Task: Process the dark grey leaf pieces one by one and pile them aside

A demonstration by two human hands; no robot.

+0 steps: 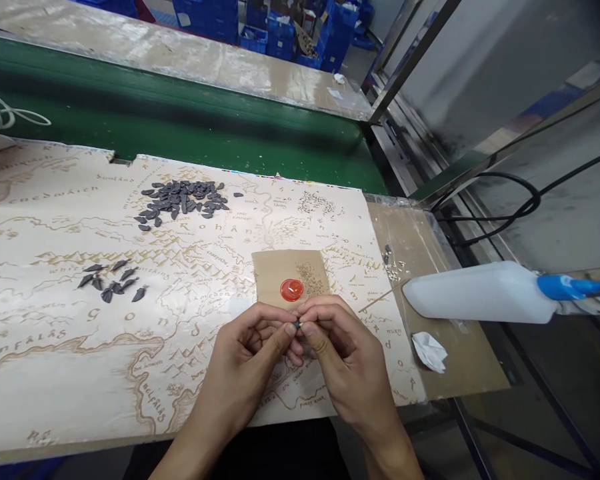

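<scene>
Both my hands meet above a printed fantasy-map mat [80, 380], and my left hand [245, 353] and right hand [345, 353] pinch a small dark piece [297, 325] between their fingertips. Just beyond my fingers lies a square of brown kraft paper [275, 273] bearing a glossy red disc [291, 290] and a patch of tiny grains [310, 280]. A heap of dark grey leaf-shaped pieces [180, 203] sits farther up the mat. To the left lies a smaller group of similar pieces [111, 281].
A white plastic bottle with a blue end [480, 291] lies across the cardboard sheet [445, 340] at right, near a crumpled white tissue [429, 351] and a thin wooden stick [380, 298]. Behind the mat runs a green conveyor belt [170, 113]. Blue crates [280, 33] stand beyond.
</scene>
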